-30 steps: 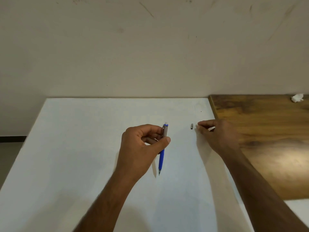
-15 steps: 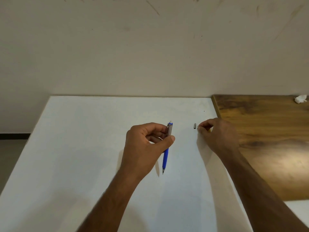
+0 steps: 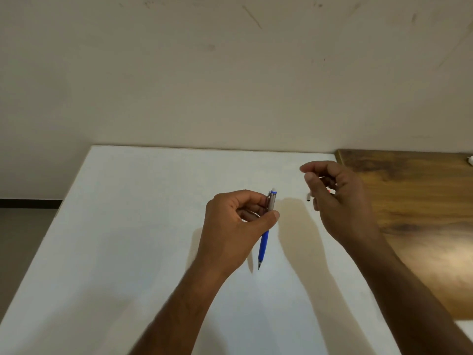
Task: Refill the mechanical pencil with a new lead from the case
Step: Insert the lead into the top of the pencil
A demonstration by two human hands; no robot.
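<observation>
Here the white tabletop carries both forearms, with a wooden surface along its right edge. The left hand pinches the blue mechanical pencil mid-table, tip down. Near the far right corner, the right hand curls its fingers round something small and blurred, beside a small dark cap.

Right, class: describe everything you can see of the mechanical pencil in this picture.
The mechanical pencil has a blue plastic-looking lower barrel, a silvery metallic upper part with a clip, a blue ring and a small white eraser at the top. It stands nearly upright, tilted slightly, its dark pointed tip down, close above or on the white table; contact cannot be told. The left hand holds it by the silvery part, between thumb and fingers. No lead shows at the tip.
</observation>
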